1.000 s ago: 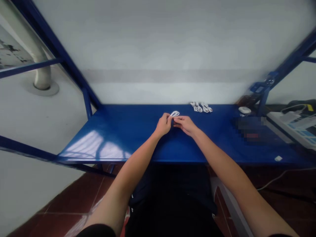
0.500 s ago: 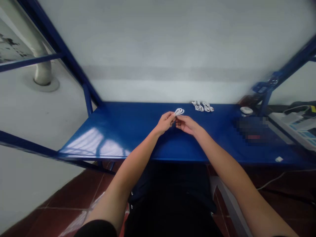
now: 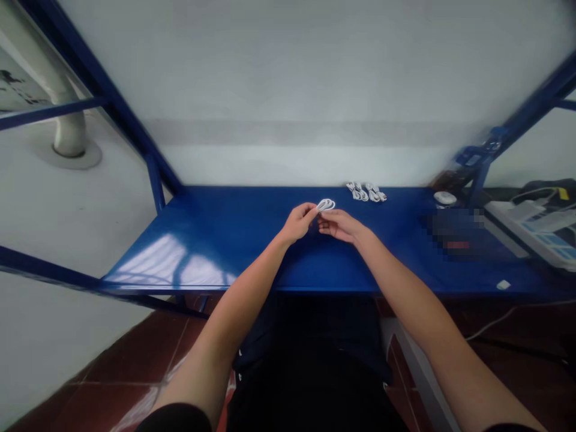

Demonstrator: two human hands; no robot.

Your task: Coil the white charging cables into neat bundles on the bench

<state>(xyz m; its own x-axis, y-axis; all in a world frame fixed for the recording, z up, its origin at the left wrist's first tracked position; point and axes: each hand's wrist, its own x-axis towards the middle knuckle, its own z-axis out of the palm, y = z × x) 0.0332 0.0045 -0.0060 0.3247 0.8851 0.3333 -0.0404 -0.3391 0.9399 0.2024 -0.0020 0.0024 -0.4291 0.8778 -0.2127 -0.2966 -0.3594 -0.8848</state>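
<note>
A white cable [image 3: 326, 204], coiled into loops, is held above the blue table [image 3: 229, 222]. My left hand [image 3: 299, 222] is closed, pinching the coil between thumb and fingers at its near end. From the other side, my right hand [image 3: 340, 227] meets the same coil, its thumb and curled fingers at the underside of the loops. What exactly lies between the right fingertips is partly hidden. Beyond the hands, by the wall, rest tied white cable bundles [image 3: 358, 192] in a small group.
At the right are a round white item [image 3: 445, 198], a blurred-out dark object [image 3: 454, 233], a small white piece [image 3: 503, 285] and a white power strip [image 3: 535, 231] with cables. Blue frame posts [image 3: 155, 180] rise at both ends, with a wall behind.
The hands stay on the coiled cable, with only slight finger movement at the loops. The whole view has shifted a little.
</note>
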